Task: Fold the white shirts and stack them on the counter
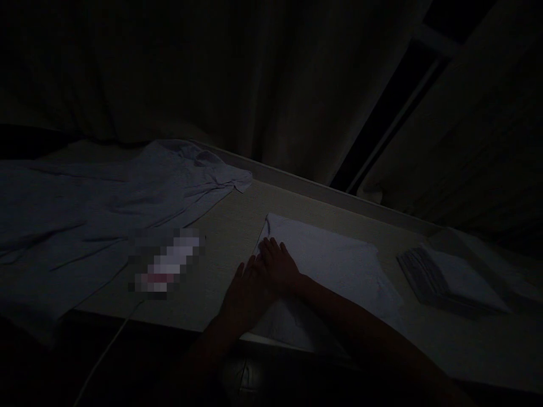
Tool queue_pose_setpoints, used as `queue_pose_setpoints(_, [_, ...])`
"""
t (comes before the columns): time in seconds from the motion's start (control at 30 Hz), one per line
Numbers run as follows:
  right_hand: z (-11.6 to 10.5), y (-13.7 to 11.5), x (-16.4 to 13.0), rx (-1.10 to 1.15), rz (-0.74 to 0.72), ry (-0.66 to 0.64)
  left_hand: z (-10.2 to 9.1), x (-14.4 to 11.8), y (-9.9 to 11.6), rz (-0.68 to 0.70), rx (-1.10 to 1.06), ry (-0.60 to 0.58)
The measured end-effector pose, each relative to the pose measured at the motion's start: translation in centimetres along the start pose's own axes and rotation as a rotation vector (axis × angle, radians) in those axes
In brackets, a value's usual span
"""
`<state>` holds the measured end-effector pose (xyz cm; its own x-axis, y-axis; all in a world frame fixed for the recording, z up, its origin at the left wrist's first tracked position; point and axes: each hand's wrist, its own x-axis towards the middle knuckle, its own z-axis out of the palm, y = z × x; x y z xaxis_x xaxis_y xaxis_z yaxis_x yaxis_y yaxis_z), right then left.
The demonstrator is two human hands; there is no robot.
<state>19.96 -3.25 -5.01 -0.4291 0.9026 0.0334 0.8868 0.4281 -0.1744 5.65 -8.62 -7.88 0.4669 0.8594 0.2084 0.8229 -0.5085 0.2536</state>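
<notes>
Resting palm-down at the near-left edge of the white towel point(331, 265): left hand point(244, 299), fingers stretched out flat and close together, pinching nothing. Overlapping it just beyond, toward the towel's far-left corner: right hand point(278, 265), also flat, fingers slightly spread, pressing on the cloth, gripping nothing. Forearms crossing in from the near edge, the right one lying over the towel's near half.

Towel lying folded flat on the pale table point(229, 226), roughly rectangular, its near end hanging over the table's front edge. Lighting very dim; fabric texture barely showing.

Left of the towel, well apart: large bluish cloth point(106, 203) spreading rumpled across the table, bunching at its far-right end. Between that cloth and the towel, near the hands: small blurred patch point(167, 260), not identifiable. Thin pale cord point(112, 345) trailing down from below it, off the table's front edge.

Right of the towel, near but not touching: stack of folded white cloths point(449, 280), edges lined up, sitting squarely.

Beyond the towel, behind the table's far edge: dark curtain point(254, 85) hanging in folds.
</notes>
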Motion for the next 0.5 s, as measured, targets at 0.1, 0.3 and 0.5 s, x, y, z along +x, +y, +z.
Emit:
queue_pose_setpoints(0.1, [0.6, 0.0, 1.4, -0.009, 0.025, -0.029, 0.1, 0.0, 0.1, -0.021, -0.010, 0.001])
queue_pose_setpoints(0.3, [0.7, 2.1, 7.3, -0.012, 0.117, -0.025, 0.7, 0.2, 0.1, -0.065, 0.006, 0.005])
queue_pose_setpoints(0.5, [1.6, 3.0, 10.2, 0.002, 0.227, 0.100, 1.6, -0.1, 0.0, -0.078, -0.007, 0.046])
